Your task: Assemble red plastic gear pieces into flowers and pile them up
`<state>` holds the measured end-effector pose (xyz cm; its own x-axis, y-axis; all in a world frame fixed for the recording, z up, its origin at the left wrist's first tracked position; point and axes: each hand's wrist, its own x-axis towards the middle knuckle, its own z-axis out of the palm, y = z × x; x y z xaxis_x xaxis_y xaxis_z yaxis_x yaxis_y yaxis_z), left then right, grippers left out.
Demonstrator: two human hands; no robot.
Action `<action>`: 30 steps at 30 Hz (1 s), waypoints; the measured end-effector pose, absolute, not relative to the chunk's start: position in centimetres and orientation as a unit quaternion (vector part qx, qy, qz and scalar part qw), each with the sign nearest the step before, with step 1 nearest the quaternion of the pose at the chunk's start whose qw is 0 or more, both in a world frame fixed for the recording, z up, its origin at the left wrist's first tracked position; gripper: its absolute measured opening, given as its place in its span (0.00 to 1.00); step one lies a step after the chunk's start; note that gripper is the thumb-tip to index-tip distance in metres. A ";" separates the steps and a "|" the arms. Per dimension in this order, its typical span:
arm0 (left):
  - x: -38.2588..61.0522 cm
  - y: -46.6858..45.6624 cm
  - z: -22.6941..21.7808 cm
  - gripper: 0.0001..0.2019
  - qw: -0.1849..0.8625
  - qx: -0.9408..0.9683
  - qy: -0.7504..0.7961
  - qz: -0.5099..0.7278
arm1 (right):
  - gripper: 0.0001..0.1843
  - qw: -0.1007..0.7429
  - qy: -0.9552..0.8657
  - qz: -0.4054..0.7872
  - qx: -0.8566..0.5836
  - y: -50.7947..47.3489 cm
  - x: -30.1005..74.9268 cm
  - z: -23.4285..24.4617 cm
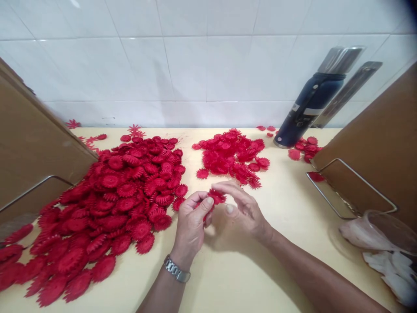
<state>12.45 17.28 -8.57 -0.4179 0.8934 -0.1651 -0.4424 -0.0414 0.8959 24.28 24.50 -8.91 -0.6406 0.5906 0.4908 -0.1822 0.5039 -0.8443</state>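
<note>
Both my hands meet over the middle of the cream table, pinching one small red fringed flower piece between them. My left hand, a metal watch on its wrist, has its fingers curled round the piece's lower side. My right hand pinches its top with fingertips. A big heap of the same red flower pieces lies just left of my hands. A smaller pile of red pieces sits beyond my hands, near the wall.
A dark blue flask leans against the tiled wall at the back right, a few red pieces beside it. Brown boards with metal handles stand at left and right. A clear bag with white material lies at the right edge.
</note>
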 end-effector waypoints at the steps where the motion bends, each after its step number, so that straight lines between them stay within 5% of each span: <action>1: 12.5 17.3 -8.7 0.08 0.478 0.238 0.499 0.683 | 0.21 0.402 -0.746 0.509 -0.153 24.6 24.3 -8.9; 11: 13.0 16.9 -8.5 0.06 0.272 0.388 0.651 0.593 | 0.11 0.326 -0.657 0.647 -0.210 25.1 24.0 -8.9; 30: 12.6 16.6 -9.2 0.10 0.329 0.373 0.612 0.615 | 0.17 0.327 -0.729 0.532 -0.279 25.0 24.0 -8.7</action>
